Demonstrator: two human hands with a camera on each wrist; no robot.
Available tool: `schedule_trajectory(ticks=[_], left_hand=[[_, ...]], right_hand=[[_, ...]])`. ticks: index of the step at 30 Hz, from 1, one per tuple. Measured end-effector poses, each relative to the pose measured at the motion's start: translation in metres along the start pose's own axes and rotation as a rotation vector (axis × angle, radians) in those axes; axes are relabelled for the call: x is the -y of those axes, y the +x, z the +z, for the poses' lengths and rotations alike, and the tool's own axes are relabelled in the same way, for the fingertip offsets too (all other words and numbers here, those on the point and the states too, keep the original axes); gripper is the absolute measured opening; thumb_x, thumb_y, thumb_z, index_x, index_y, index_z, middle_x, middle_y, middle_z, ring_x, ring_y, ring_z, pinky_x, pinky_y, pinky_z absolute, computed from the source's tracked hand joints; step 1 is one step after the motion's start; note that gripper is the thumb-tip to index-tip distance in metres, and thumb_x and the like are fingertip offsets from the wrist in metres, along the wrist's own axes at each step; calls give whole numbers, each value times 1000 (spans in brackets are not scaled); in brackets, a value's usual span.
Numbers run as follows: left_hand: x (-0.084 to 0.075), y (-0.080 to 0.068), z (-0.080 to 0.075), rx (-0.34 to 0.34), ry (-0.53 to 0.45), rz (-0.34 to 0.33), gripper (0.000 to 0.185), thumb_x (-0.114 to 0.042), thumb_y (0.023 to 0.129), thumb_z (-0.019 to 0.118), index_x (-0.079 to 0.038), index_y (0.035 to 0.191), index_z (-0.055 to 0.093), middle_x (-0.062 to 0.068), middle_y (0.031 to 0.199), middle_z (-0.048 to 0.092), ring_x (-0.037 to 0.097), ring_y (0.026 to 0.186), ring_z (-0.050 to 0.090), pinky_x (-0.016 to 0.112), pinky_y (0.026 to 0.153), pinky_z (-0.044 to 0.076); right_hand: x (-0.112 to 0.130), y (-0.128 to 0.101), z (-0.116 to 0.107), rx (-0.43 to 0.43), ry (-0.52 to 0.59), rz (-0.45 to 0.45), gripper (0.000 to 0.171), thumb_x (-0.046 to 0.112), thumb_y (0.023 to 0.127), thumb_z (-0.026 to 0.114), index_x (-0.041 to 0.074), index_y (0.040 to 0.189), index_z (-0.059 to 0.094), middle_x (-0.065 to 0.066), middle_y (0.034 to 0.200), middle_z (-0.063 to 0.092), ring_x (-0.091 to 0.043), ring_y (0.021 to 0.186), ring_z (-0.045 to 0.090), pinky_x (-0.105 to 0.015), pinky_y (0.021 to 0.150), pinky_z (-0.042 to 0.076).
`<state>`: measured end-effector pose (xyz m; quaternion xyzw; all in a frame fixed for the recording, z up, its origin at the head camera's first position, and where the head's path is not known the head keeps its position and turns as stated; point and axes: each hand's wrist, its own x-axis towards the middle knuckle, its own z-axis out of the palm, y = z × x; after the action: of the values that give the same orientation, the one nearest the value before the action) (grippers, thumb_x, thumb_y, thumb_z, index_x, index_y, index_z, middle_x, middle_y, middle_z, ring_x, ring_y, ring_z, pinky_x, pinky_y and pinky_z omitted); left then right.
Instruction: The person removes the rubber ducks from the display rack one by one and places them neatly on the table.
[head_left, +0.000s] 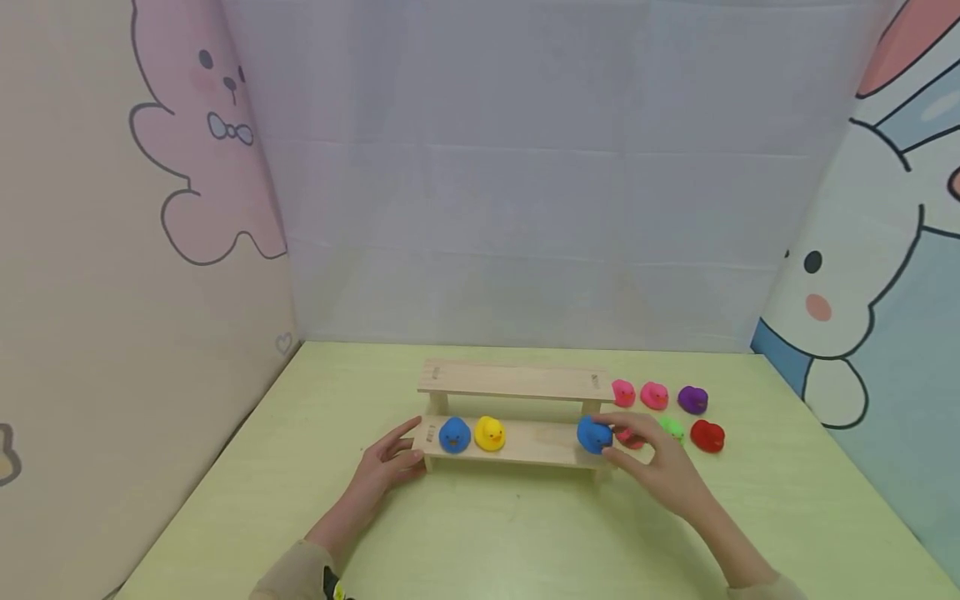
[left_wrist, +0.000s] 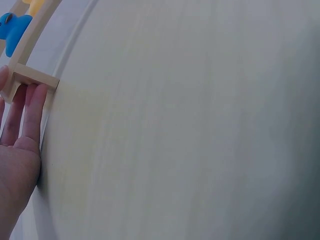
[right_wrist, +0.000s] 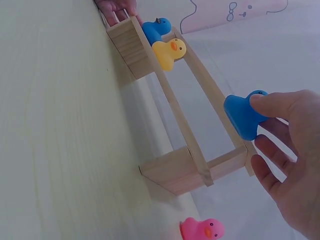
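Pinched between thumb and fingertips of right hand: blue duck, at right end of lower shelf of wooden two-step rack. Thumb pressed on duck's near-top side in right wrist view; remaining fingers loosely spread, curled toward it. Duck sits at very tip of grip, palm well clear to right. Whether duck's base touches lower shelf: cannot tell.

Left hand at left end of rack, fingers straight, flat on table, fingertips touching left end post; holding nothing. Confirmed in left wrist view: fingers laid against post foot.

On lower shelf, toward left end: second blue duck and yellow duck, just beside each other, upright, well apart from held duck. Upper shelf bare wood, farther back.

On table right of rack: two pink ducks far side, purple duck right of them, green duck and red duck nearer, a further red-pink one partly hidden behind right hand. One pink duck also in right wrist view, low in picture.

Table pale green; printed cartoon panels left and right, pale cloth behind.
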<state>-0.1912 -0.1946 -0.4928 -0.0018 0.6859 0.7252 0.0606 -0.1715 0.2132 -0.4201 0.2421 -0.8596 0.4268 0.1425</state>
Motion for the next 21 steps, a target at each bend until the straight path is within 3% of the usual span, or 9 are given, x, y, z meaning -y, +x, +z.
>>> schedule_trajectory(ticks=[5, 14, 21], left_hand=[[3, 2, 0, -12, -17, 2, 62, -14, 83, 70, -19, 139, 46, 15, 119, 59, 22, 100, 63, 36, 81, 53], [7, 5, -1, 12, -10, 5, 61, -14, 84, 69, -20, 140, 45, 17, 122, 58, 22, 103, 62, 36, 83, 52], [8, 7, -1, -13, -16, -6, 59, -14, 84, 69, -23, 138, 48, 15, 122, 59, 22, 103, 62, 35, 81, 53]], right_hand=[[-16, -6, -6, -40, -27, 28, 43, 18, 82, 72, 23, 123, 60, 5, 115, 62, -9, 91, 56, -28, 75, 50], [-29, -15, -17, -68, -139, 81, 46, 19, 78, 76, 22, 122, 62, 7, 112, 65, -15, 93, 57, -25, 72, 51], [-39, -19, -23, -79, -238, 100, 43, 19, 76, 78, 22, 117, 64, 8, 105, 67, -8, 88, 58, -27, 71, 51]])
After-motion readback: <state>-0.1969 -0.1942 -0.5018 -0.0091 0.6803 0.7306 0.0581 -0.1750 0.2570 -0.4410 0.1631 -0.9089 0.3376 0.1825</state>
